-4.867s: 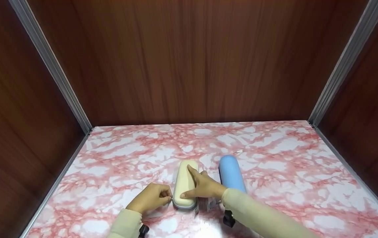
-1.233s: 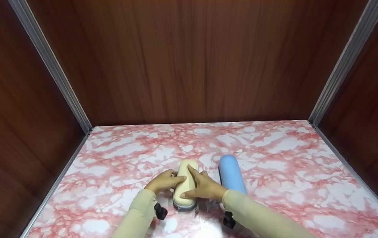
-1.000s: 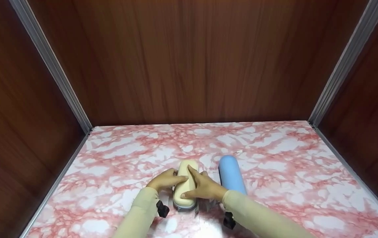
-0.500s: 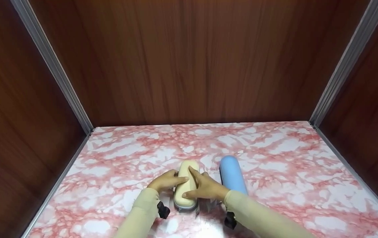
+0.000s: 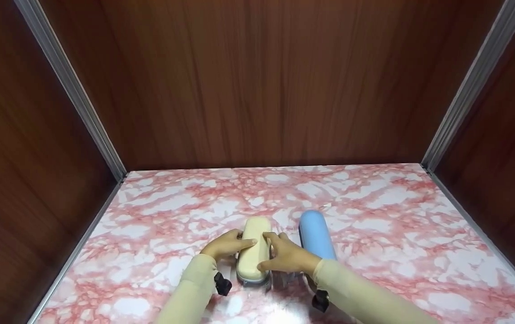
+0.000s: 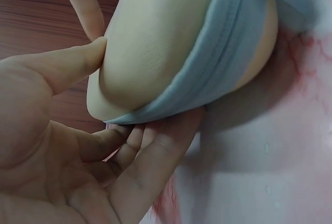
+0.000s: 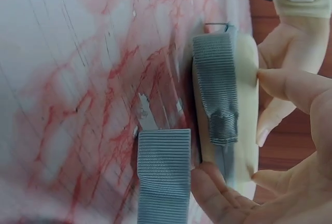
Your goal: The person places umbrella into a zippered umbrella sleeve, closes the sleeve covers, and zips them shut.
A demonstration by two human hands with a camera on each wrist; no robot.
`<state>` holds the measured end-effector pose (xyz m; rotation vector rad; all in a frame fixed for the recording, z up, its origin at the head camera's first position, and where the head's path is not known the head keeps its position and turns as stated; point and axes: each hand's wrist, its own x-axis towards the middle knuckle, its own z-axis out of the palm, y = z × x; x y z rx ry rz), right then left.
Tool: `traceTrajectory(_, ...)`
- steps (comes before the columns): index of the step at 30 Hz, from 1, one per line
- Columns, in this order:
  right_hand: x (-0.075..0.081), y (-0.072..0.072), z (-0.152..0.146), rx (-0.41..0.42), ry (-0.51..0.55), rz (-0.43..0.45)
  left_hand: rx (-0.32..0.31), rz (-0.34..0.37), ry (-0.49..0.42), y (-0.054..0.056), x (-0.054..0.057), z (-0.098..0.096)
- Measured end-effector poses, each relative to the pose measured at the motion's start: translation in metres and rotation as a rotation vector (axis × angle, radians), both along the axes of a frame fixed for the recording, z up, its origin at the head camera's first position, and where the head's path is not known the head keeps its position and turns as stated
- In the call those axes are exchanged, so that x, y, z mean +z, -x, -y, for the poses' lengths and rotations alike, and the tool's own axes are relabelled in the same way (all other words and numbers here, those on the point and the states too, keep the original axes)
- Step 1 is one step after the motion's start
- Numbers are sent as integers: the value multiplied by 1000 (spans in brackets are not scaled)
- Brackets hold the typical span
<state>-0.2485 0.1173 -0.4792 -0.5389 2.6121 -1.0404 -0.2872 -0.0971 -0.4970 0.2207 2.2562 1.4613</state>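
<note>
A long cream zippered case [image 5: 252, 256] with rounded ends lies on the table in the head view, with a blue-grey zip band [image 6: 192, 76] round its side. My left hand [image 5: 225, 245] grips its left side, thumb over the top and fingers beneath the band. On the right, my right hand [image 5: 288, 254] holds the case between thumb and fingers, fingertips at the edge of the top. A grey ribbed strap [image 7: 218, 86] runs along that side in the right wrist view. To the right lies a similar blue case [image 5: 316, 236], partly hidden by the right arm.
Pink and white marbled table [image 5: 172, 202] stretches out around the cases. Dark wood panels [image 5: 257, 85] stand at the back and both sides, with metal corner posts [image 5: 70, 85]. Another grey ribbed strap [image 7: 165, 177] shows low in the right wrist view.
My left hand, earlier beside the near end, has moved up and gripped the left side, thumb on top. My right hand has just slid rightward to the case's edge. The cases stay put.
</note>
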Motion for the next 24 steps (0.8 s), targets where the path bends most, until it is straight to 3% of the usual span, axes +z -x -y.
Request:
traceTrajectory(5,0,-5,-5,37,15,-39,11,5,-2,0,1,0)
traceTrajectory(9,0,-10,-9,123,-19,-136,22,5,-7,0,1,0)
traceTrajectory(15,-2,-21,-8,269,-151,-368,15,-7,10,0,1,1)
traceTrajectory(24,-14,-39,6,391,-301,-734,22,15,29,2,0,-1)
